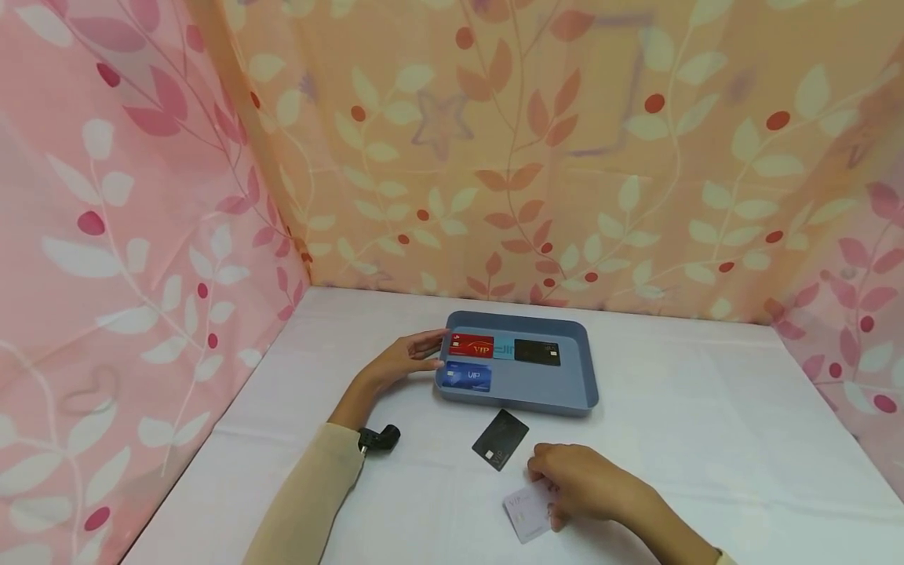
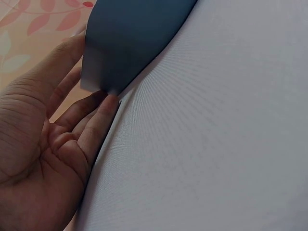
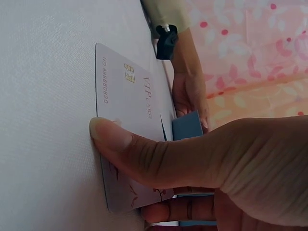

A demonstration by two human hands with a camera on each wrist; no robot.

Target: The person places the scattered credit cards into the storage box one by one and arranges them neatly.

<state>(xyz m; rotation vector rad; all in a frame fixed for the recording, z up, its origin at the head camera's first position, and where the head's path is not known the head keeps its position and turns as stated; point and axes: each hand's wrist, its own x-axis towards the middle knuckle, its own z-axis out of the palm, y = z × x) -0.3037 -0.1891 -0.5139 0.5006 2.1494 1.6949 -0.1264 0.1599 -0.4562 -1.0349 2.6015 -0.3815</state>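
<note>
A white VIP card (image 1: 526, 512) with a gold chip lies near the front of the table. My right hand (image 1: 589, 482) pinches its edges, the thumb (image 3: 113, 134) on one side and fingers on the other. A black VIP card (image 1: 501, 439) lies flat between that hand and a blue-grey tray (image 1: 575, 384). Inside the tray are a red VIP card (image 1: 471, 345), a light blue card (image 1: 504, 348), another black card (image 1: 537, 352) and a blue VIP card (image 1: 468, 377). My left hand (image 1: 402, 357) rests its thumb and fingers, spread apart, against the tray's left wall (image 2: 130, 43).
White cloth covers the table (image 1: 706, 424). A patterned orange curtain (image 1: 565, 157) hangs behind it, with pink leaf-patterned cloth (image 1: 141, 235) on the left and right. A small black camera (image 1: 380, 438) sits on the left wrist.
</note>
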